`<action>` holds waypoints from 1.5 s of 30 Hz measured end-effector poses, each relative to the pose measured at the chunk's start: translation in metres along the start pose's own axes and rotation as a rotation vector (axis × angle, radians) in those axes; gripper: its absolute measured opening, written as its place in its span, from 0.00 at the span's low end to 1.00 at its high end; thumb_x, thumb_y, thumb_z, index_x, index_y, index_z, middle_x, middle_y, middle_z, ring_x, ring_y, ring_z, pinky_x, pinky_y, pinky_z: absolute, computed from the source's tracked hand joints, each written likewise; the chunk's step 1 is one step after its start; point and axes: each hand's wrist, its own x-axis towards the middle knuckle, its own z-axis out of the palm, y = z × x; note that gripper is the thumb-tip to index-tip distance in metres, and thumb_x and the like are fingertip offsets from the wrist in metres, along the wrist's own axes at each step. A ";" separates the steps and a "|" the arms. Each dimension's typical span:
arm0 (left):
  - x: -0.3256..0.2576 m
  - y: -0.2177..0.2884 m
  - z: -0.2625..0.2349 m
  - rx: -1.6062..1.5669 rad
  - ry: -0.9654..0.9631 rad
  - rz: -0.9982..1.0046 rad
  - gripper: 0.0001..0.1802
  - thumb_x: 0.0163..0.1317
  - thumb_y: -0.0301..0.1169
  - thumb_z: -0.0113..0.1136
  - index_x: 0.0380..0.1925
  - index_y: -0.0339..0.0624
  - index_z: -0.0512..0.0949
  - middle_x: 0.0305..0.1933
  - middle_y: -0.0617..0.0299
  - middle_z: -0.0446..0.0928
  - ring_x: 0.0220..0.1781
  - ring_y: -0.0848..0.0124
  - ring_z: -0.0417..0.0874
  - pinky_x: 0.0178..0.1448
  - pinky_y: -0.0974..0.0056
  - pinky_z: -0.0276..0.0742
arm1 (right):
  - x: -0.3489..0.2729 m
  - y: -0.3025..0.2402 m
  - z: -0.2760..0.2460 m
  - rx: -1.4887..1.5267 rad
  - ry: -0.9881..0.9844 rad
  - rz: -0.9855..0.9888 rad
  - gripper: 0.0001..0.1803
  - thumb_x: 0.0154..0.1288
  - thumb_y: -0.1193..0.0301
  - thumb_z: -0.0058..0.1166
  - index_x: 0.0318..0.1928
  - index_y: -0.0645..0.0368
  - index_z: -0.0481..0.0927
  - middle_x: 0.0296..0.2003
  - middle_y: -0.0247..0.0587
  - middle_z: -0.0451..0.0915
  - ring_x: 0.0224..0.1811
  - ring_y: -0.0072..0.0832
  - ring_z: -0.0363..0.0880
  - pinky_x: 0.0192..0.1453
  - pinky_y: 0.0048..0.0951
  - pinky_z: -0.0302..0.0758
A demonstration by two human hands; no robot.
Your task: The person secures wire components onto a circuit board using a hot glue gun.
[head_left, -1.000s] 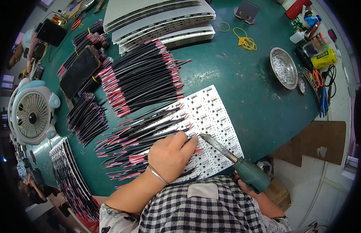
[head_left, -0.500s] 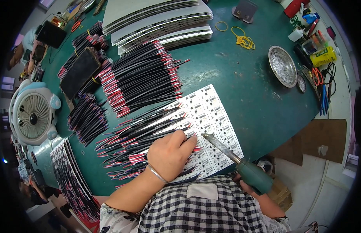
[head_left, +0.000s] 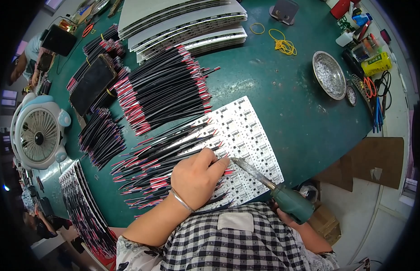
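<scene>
A white circuit board panel [head_left: 252,135] with rows of small dark parts lies on the green table in front of me. Short black wires [head_left: 174,142] with red and white ends lie across its left part. My left hand [head_left: 194,176] rests over them, thumb and forefinger pinched on a wire at the board; the wire is mostly hidden under the fingers. From the right, my right hand [head_left: 286,217] grips a soldering iron [head_left: 291,203] by its green handle. Its tip is beside my left fingertips, over the board; whether it touches a wire end I cannot make out.
Behind the board lie a large wire bundle [head_left: 167,90] and stacked white panels [head_left: 183,27]. A phone [head_left: 93,83] rests on more bundles at left, near a fan [head_left: 38,135]. A metal dish [head_left: 329,77], bottles and pliers line the right edge. Other people sit at far left.
The soldering iron has shifted slightly left and its tip is closer to my left fingertips. My left hand stays nearly where it was, still pinched.
</scene>
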 end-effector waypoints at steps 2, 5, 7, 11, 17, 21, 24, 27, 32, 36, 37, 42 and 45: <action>0.000 0.000 0.000 0.002 -0.006 -0.001 0.11 0.45 0.24 0.64 0.32 0.51 0.84 0.26 0.66 0.71 0.23 0.69 0.76 0.23 0.66 0.70 | 0.006 -0.009 -0.003 0.121 0.030 0.109 0.17 0.49 0.76 0.62 0.44 0.59 0.81 0.40 0.44 0.82 0.41 0.41 0.81 0.44 0.35 0.77; 0.001 0.000 -0.001 -0.010 -0.016 0.001 0.12 0.45 0.24 0.64 0.32 0.51 0.84 0.26 0.66 0.71 0.23 0.69 0.76 0.24 0.66 0.70 | -0.012 0.007 0.002 0.141 -0.013 0.074 0.20 0.63 0.67 0.57 0.56 0.58 0.74 0.51 0.38 0.78 0.51 0.30 0.78 0.55 0.30 0.71; 0.001 0.000 -0.001 -0.013 -0.022 0.004 0.12 0.45 0.24 0.64 0.32 0.51 0.84 0.26 0.66 0.71 0.24 0.68 0.76 0.24 0.66 0.70 | -0.022 0.012 0.004 0.181 -0.053 0.160 0.21 0.63 0.68 0.57 0.56 0.59 0.74 0.50 0.39 0.78 0.51 0.29 0.77 0.55 0.30 0.71; 0.000 -0.001 -0.001 -0.010 -0.039 0.006 0.11 0.47 0.25 0.62 0.33 0.50 0.83 0.27 0.66 0.71 0.25 0.68 0.76 0.25 0.66 0.71 | -0.016 0.008 0.007 0.335 -0.033 0.207 0.21 0.65 0.69 0.56 0.57 0.61 0.74 0.51 0.40 0.77 0.52 0.27 0.77 0.56 0.31 0.71; 0.000 -0.002 -0.001 -0.006 -0.050 0.012 0.10 0.49 0.27 0.59 0.34 0.48 0.82 0.27 0.65 0.70 0.25 0.68 0.77 0.25 0.65 0.72 | -0.010 0.011 0.010 0.177 0.021 0.096 0.16 0.50 0.75 0.61 0.43 0.61 0.81 0.41 0.45 0.81 0.40 0.39 0.81 0.43 0.34 0.76; 0.001 -0.001 -0.002 -0.007 -0.053 0.021 0.10 0.50 0.27 0.59 0.34 0.49 0.82 0.27 0.65 0.70 0.25 0.68 0.76 0.25 0.65 0.72 | -0.022 0.022 0.018 0.158 0.017 0.084 0.14 0.53 0.75 0.59 0.43 0.61 0.81 0.35 0.43 0.82 0.37 0.37 0.82 0.42 0.33 0.76; 0.001 0.000 -0.003 0.006 -0.060 0.021 0.10 0.50 0.27 0.59 0.34 0.49 0.82 0.27 0.66 0.70 0.25 0.68 0.76 0.26 0.65 0.72 | -0.004 0.002 0.003 0.375 0.107 0.241 0.12 0.56 0.72 0.56 0.42 0.61 0.81 0.28 0.40 0.82 0.31 0.33 0.81 0.38 0.30 0.76; -0.002 0.000 -0.002 0.009 -0.070 -0.004 0.15 0.43 0.23 0.65 0.35 0.51 0.83 0.27 0.66 0.71 0.26 0.67 0.77 0.26 0.65 0.72 | -0.006 0.005 -0.002 0.426 0.088 0.233 0.25 0.68 0.60 0.48 0.60 0.62 0.68 0.30 0.40 0.80 0.33 0.27 0.78 0.46 0.30 0.72; 0.000 0.005 -0.011 -0.022 -0.164 -0.020 0.21 0.41 0.22 0.65 0.41 0.48 0.80 0.33 0.62 0.73 0.32 0.64 0.78 0.33 0.63 0.75 | -0.008 0.005 -0.004 0.532 0.128 0.223 0.26 0.68 0.62 0.46 0.60 0.67 0.67 0.31 0.40 0.80 0.33 0.27 0.77 0.44 0.29 0.73; -0.004 0.003 -0.018 -0.110 -0.126 0.029 0.25 0.41 0.18 0.61 0.44 0.45 0.78 0.40 0.57 0.74 0.39 0.59 0.77 0.40 0.60 0.76 | -0.010 0.009 0.002 0.502 0.150 0.236 0.26 0.68 0.62 0.46 0.60 0.67 0.67 0.31 0.41 0.79 0.33 0.27 0.77 0.44 0.29 0.73; -0.003 0.004 -0.021 -0.123 -0.081 0.089 0.25 0.41 0.18 0.60 0.45 0.45 0.78 0.41 0.56 0.74 0.40 0.57 0.77 0.41 0.60 0.76 | -0.005 0.006 0.000 0.534 0.158 0.217 0.26 0.68 0.63 0.46 0.60 0.67 0.67 0.30 0.41 0.79 0.33 0.27 0.77 0.44 0.29 0.73; -0.007 0.032 -0.036 -0.038 0.052 0.121 0.13 0.47 0.27 0.60 0.36 0.45 0.82 0.27 0.65 0.74 0.27 0.66 0.77 0.28 0.64 0.71 | -0.004 0.000 -0.005 0.543 0.151 0.221 0.26 0.67 0.64 0.46 0.60 0.67 0.67 0.30 0.42 0.79 0.33 0.28 0.77 0.45 0.30 0.73; -0.010 0.029 -0.021 0.008 -0.024 0.083 0.13 0.48 0.28 0.59 0.37 0.47 0.83 0.26 0.66 0.73 0.26 0.69 0.76 0.26 0.66 0.70 | -0.005 -0.004 -0.008 0.583 0.109 0.272 0.26 0.67 0.64 0.47 0.60 0.68 0.67 0.30 0.43 0.79 0.33 0.28 0.77 0.47 0.31 0.72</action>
